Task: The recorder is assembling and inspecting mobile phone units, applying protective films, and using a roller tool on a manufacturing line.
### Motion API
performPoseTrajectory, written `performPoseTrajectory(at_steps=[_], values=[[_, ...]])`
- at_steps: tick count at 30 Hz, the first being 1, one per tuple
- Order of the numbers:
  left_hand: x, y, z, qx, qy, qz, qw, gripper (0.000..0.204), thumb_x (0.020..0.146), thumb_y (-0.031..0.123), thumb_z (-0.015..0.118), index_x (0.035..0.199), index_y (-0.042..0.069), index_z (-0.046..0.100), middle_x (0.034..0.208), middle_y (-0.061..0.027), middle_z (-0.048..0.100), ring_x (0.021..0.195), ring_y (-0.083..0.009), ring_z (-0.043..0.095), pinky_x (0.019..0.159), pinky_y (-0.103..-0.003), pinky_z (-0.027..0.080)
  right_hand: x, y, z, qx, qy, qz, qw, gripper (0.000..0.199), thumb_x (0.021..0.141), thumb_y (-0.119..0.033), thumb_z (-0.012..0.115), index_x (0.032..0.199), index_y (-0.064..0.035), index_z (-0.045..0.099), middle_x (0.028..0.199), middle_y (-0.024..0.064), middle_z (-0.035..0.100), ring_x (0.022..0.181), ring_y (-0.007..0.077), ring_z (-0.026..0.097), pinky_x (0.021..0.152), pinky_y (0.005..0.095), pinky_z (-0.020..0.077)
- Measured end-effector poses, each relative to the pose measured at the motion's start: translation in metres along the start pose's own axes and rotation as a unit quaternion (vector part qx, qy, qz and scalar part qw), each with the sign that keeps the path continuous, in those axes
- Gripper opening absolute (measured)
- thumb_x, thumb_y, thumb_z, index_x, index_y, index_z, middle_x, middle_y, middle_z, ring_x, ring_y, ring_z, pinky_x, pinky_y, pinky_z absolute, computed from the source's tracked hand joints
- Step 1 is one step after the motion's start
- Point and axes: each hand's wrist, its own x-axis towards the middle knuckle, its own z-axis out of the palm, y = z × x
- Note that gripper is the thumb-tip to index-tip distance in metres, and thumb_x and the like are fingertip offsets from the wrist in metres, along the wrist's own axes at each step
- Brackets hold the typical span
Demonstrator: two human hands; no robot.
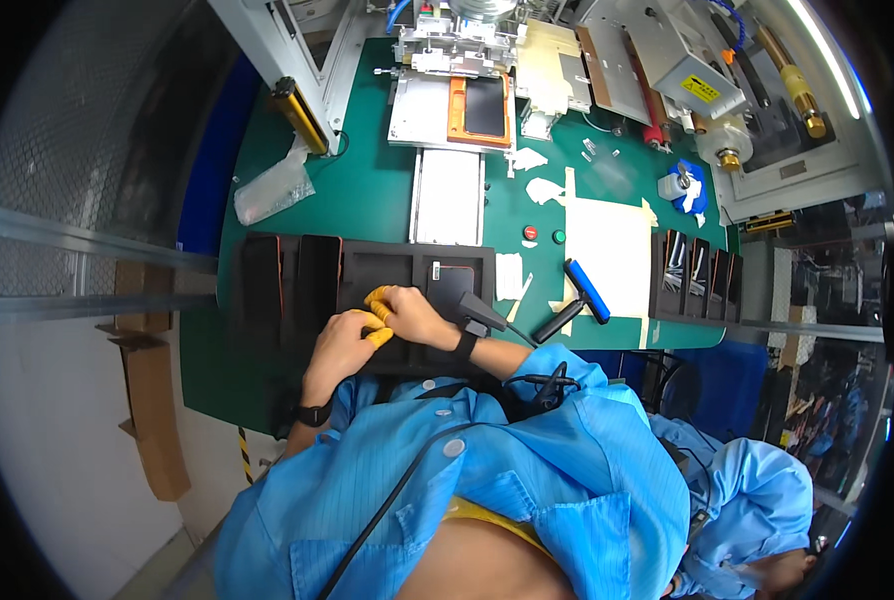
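Observation:
My left hand (339, 350) and my right hand (414, 316) meet over the near part of a black compartment tray (377, 262). Yellow finger cots (377, 297) cover several fingertips on both. The fingers are curled and pressed together; anything between them is too small or hidden to make out. Left of my hands, dark phone-like panels with orange edges (321, 275) stand in the tray. Beyond my right wrist, a dark flat panel with a small white label (451, 282) lies in it. A black handle-like device with a cable (481, 312) sits beside that wrist.
A blue roller (587, 292) rests by a taped white sheet (612, 240). Behind the tray, a machine slide (447, 195) carries an orange-framed panel (485, 106). A plastic bag (275, 188) lies left, another tray (670, 305) right. A co-worker's blue sleeve (762, 490) is at lower right.

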Motion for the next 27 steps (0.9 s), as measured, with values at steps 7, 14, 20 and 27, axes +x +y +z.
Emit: performPoseTrajectory(at_steps=[7,14,20,27], values=[[0.017,0.006,-0.016,-0.101,0.098,-0.037,0.989,0.015,0.072,0.007,0.060,0.084,-0.001,0.062,0.075,-0.0134,0.062,0.065,-0.0192,0.060,0.058,-0.028,0.045,-0.010,0.001,-0.002,-0.016,-0.062,0.012,0.998,0.019,0.075,-0.008,0.053,0.089,0.0041,0.057,0.076,0.0220,0.059,0.075,0.0356,0.058,0.066,0.0401,0.0464],[0.108,0.042,0.016,-0.052,0.142,0.107,0.983,0.013,0.071,0.011,0.062,0.080,0.001,0.062,0.078,-0.0145,0.057,0.071,-0.0271,0.056,0.064,-0.033,0.045,-0.030,0.002,-0.037,0.026,-0.049,0.015,0.998,0.021,0.077,-0.010,0.053,0.093,0.0034,0.056,0.079,0.0209,0.060,0.076,0.0336,0.059,0.067,0.0377,0.0470],[0.214,0.063,0.066,0.054,0.271,0.105,0.955,0.020,0.074,0.018,0.058,0.089,0.005,0.059,0.091,-0.0160,0.054,0.088,-0.0313,0.051,0.073,-0.040,0.043,-0.052,0.000,-0.071,0.045,-0.017,0.055,0.997,0.023,0.079,-0.010,0.053,0.098,0.0034,0.055,0.085,0.0221,0.059,0.081,0.0341,0.058,0.070,0.0366,0.0465],[0.252,0.062,0.080,-0.022,0.260,-0.020,0.965,0.026,0.071,0.019,0.063,0.089,0.002,0.055,0.095,-0.0189,0.052,0.092,-0.0337,0.049,0.077,-0.041,0.041,-0.056,0.003,-0.074,0.047,-0.031,0.089,0.994,0.024,0.079,-0.009,0.053,0.099,0.0033,0.054,0.085,0.0213,0.060,0.079,0.0332,0.059,0.070,0.0365,0.0464]])
